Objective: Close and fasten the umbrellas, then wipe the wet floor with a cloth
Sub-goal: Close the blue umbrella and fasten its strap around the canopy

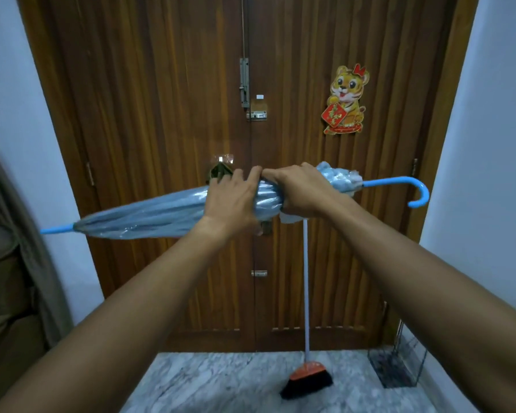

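- The umbrella (149,214) is folded and held level in front of the door (167,120), tip to the left, hooked handle (411,189) to the right.
- The left hand (231,201) lies over the canopy near the middle, fingers curled loosely on the plastic (more a cupping than a tight grip).
- The right hand (303,190) is clenched around the gathered canopy just beside the left, thumbs almost touching.
- A broom (307,374) leans on the door, its head on the marble floor (221,383).
- A wire rack (396,362) stands in the right corner.
- A tiger sticker (346,99) is stuck on the door.
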A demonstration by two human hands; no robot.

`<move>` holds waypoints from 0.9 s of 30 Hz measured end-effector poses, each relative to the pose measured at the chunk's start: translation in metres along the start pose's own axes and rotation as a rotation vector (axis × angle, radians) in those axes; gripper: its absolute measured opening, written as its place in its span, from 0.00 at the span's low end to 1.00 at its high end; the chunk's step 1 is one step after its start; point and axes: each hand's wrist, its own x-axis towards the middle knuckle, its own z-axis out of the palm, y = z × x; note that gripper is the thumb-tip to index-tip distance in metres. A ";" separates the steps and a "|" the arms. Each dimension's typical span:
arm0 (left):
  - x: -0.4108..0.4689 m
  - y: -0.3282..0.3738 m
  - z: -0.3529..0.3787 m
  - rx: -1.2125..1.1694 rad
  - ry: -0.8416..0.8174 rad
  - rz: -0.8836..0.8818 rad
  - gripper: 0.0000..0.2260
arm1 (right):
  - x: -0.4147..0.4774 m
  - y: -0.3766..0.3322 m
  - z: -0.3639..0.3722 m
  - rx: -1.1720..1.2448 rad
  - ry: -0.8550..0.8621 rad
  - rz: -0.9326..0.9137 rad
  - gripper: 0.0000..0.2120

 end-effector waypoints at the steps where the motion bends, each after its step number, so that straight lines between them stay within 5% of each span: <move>1: 0.001 -0.002 0.008 -0.031 0.012 -0.028 0.38 | 0.001 0.000 -0.002 0.003 0.006 -0.017 0.27; 4: 0.000 -0.009 0.015 -0.216 0.005 -0.176 0.19 | -0.003 0.007 -0.004 -0.072 0.137 0.036 0.32; 7: -0.001 -0.018 0.019 -0.603 -0.119 -0.380 0.13 | -0.016 0.012 0.001 -0.059 0.380 0.161 0.42; 10: -0.004 -0.016 0.021 -1.104 -0.172 -0.465 0.09 | -0.028 0.006 0.011 0.509 0.511 0.346 0.46; 13: -0.010 -0.010 0.017 -1.317 -0.181 -0.470 0.06 | -0.031 0.002 0.016 1.154 0.490 0.525 0.35; 15: -0.015 -0.008 0.016 -1.366 -0.242 -0.442 0.08 | -0.027 0.003 0.015 1.332 0.396 0.605 0.26; 27: -0.027 -0.020 0.026 -1.689 -0.399 -0.445 0.18 | -0.018 -0.001 0.022 0.740 0.275 0.608 0.08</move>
